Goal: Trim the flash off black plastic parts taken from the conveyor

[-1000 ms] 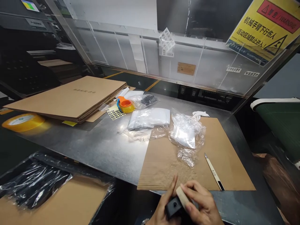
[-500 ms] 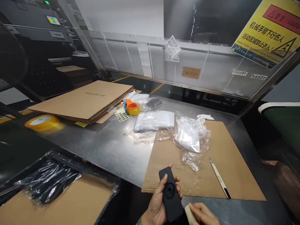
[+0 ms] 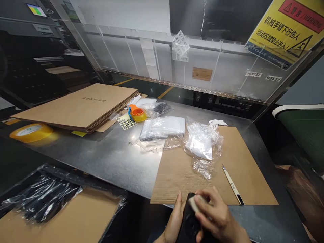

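Right hand (image 3: 215, 219) closed on a small pale block (image 3: 194, 203), pinched between thumb and fingers and pressed flat against the upper end of a black handheld device (image 3: 189, 221). Left hand (image 3: 174, 222) wraps the device from below and the left, thumb lying along its edge; device held up off the table, at the near edge, its long axis tilted away from the person.

Just beyond the hands: a brown cardboard sheet (image 3: 243, 175) lying flat on the metal table (image 3: 111, 158). On the sheet, right of the hands, a thin white craft knife (image 3: 233, 185), blade end pointing away. Crumpled clear plastic bags (image 3: 202, 145) sit at the sheet's far left corner, one holding something white. Beside them, on bare metal, a flat white bag (image 3: 163, 127).

Further left: orange tape dispenser (image 3: 136, 114), sticker sheet of dark dots (image 3: 126, 122), stack of flat cartons (image 3: 76, 106), roll of yellow tape (image 3: 30, 132). White glove (image 3: 217, 123) at the sheet's far edge. Yellow warning sign (image 3: 286, 30) upper right, on the clear guard panel.
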The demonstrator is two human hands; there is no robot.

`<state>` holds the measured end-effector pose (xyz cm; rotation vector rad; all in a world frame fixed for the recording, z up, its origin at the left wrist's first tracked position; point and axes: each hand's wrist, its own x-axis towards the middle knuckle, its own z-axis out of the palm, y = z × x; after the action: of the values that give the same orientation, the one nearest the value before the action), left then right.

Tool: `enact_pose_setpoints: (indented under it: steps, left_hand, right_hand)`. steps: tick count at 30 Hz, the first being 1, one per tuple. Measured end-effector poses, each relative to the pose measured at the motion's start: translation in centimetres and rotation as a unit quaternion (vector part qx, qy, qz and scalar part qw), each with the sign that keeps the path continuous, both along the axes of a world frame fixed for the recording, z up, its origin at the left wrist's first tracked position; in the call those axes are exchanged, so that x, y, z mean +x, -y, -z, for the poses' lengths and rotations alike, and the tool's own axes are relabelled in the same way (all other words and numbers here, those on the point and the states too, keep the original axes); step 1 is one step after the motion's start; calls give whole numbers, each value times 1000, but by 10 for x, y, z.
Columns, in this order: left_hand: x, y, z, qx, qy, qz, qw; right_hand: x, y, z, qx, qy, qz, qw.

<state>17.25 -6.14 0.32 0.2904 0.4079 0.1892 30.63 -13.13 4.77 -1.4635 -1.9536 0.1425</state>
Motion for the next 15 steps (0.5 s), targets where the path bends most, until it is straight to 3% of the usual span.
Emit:
enact_pose_setpoints:
  steps: [4,7,9,11,13,15]
  left_hand:
    - [-3,1,-2,50,-66,38,996]
    - [-2,-1,1,107,-111,33,987]
    - [-1,-5,2,81,-107,3,991]
    - [1,-9,3,18,-83,-23,996]
    - [3,-14,4,-38,-77,-42,995]
    - [5,-17,4,-63,-88,-59,992]
  right_hand:
    - [11,4,8,15,-42,59,997]
    - [6,0,4,6,2,97,995]
    - [-6,-3,2,-26,48,105,993]
    - [-23,-3,6,-15,83,73,994]
    - [-42,1,16,22,84,52,995]
    - [-58,9,31,28,54,82,995]
